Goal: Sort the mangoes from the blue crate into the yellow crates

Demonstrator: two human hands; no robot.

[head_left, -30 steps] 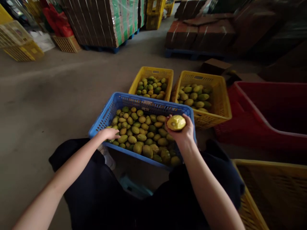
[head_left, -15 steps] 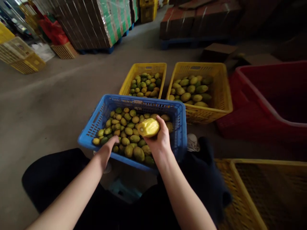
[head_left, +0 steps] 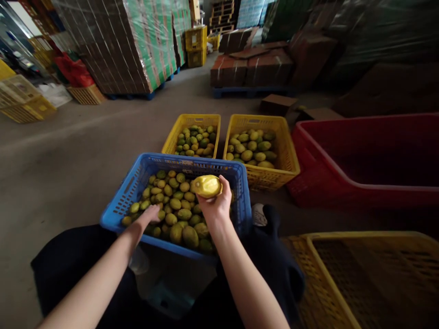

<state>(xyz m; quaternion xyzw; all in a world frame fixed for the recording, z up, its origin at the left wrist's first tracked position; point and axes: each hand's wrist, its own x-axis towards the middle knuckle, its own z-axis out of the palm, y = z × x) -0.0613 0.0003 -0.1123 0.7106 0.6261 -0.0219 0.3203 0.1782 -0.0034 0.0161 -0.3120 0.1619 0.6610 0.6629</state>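
Note:
My right hand [head_left: 217, 203] is wrapped round a ridged yellow papaya [head_left: 207, 186], held above the right part of a blue crate [head_left: 118, 196]. Its blunt end points left. Many smaller green and yellow papayas [head_left: 176, 203] lie loose in that crate in front of me. Over the crate's left front part, my left hand [head_left: 151, 214] reaches in among the fruit, fingers stretched to the right and partly hidden. It appears to touch the fruit there and holds nothing that I can see.
Behind the blue crate stand two yellow crates, a left one [head_left: 168, 141] and a right one [head_left: 291, 160], both with similar fruit. A large red bin [head_left: 308, 183] is on the right, and another yellow crate [head_left: 329, 278] at lower right. Wrapped pallet stacks [head_left: 103, 50] stand farther back.
The view has tilted up and shifted right, showing more of the background. My right hand still holds the papaya over the crate. My left hand reaches slightly farther over the fruit.

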